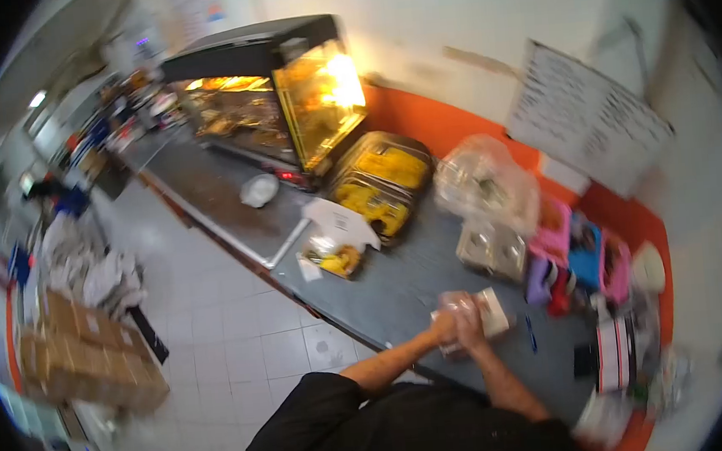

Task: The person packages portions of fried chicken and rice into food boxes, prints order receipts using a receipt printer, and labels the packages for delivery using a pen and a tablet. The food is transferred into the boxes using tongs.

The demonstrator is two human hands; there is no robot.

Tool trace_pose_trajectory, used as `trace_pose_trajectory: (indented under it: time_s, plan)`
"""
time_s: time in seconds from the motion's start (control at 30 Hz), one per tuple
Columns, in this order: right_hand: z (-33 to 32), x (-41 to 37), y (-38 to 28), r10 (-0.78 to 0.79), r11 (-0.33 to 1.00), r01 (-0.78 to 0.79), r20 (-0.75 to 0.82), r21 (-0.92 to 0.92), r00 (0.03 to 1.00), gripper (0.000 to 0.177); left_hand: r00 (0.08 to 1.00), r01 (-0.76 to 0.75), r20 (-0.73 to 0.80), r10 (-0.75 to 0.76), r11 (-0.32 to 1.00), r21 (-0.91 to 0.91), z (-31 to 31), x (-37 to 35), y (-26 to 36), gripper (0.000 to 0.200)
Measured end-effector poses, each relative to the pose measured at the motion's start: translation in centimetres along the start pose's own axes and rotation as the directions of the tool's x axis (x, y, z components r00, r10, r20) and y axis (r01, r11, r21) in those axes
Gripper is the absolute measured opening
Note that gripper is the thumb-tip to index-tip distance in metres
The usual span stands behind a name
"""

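My left hand (444,327) and my right hand (470,324) are close together over the counter, both blurred. Their fingers look closed and pressed together at a pale, box-like package (494,312). A pinkish, see-through patch shows at the fingertips; I cannot make out what it is. Part of the package is hidden behind my hands. To the right of it a blue pen (531,334) lies on the grey counter (416,280). Just beyond my hands sits a beige tray with round hollows (492,250).
A lit glass food warmer (274,97) stands farther back, with covered trays of yellow food (386,173) beside it. Nearer are an open food box (334,259), a clear plastic bag (487,183) and coloured bins (583,250). Cardboard boxes (91,357) stand on the left floor.
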State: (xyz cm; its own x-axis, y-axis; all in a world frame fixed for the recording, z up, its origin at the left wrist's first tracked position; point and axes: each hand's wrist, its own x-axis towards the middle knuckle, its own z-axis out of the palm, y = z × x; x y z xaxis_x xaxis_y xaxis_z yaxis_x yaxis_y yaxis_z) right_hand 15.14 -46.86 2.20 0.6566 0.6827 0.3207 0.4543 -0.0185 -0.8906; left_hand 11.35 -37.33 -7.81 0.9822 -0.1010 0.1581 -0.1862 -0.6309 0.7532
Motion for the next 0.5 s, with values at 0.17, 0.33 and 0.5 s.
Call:
trace_pose_trajectory:
  time_s: [0.17,0.33,0.5]
  plan:
    - [-11.9,-3.5,-12.5,-0.385,0.820,0.297,-0.088,-0.490,0.919,0.047,0.861,0.316,-0.154,-0.485,0.746,-0.586,-7.6,3.2,13.2,0.049]
    - [-25.0,-9.2,-9.0,-0.359,0.378,0.304,0.165,-0.875,0.919,0.048,0.933,0.014,-0.052,-0.357,0.181,-0.983,-11.5,7.1,24.5,0.052]
    - [-28.0,-9.7,-1.2,-0.826,0.490,0.547,-0.162,-0.679,0.540,0.067,0.889,0.289,0.305,-0.341,-0.098,-0.952,-10.0,9.8,28.7,0.041]
